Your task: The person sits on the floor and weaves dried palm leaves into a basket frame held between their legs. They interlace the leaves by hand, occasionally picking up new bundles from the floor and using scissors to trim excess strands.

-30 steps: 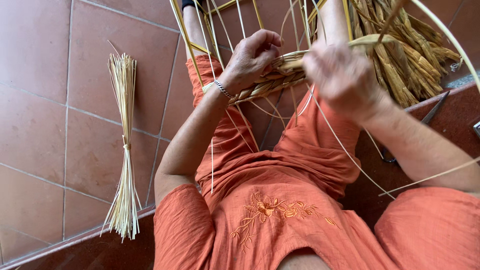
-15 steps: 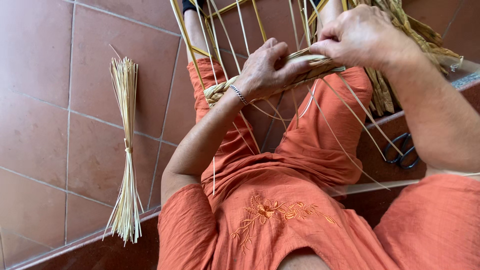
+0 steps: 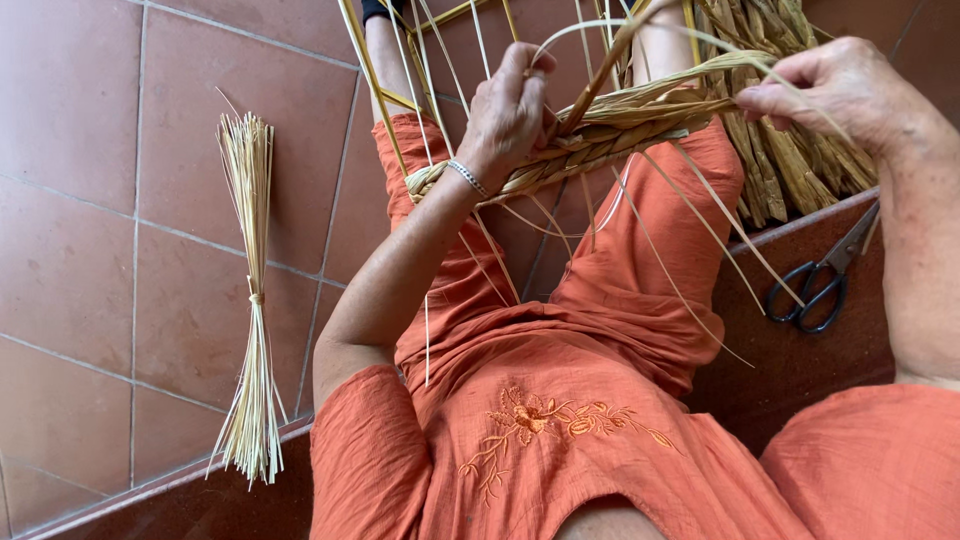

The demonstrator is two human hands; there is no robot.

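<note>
Fig. | L hand [image 3: 505, 110] clenched on braid [image 3: 590, 145] over lap, as 0.5 s ago | R hand [image 3: 835, 90] now farther right, fingers pinching straw strands [image 3: 690, 70] taut – we judge plaiting ongoing | scissors [image 3: 822, 275] right, bundle [image 3: 250, 300] on floor left
</note>
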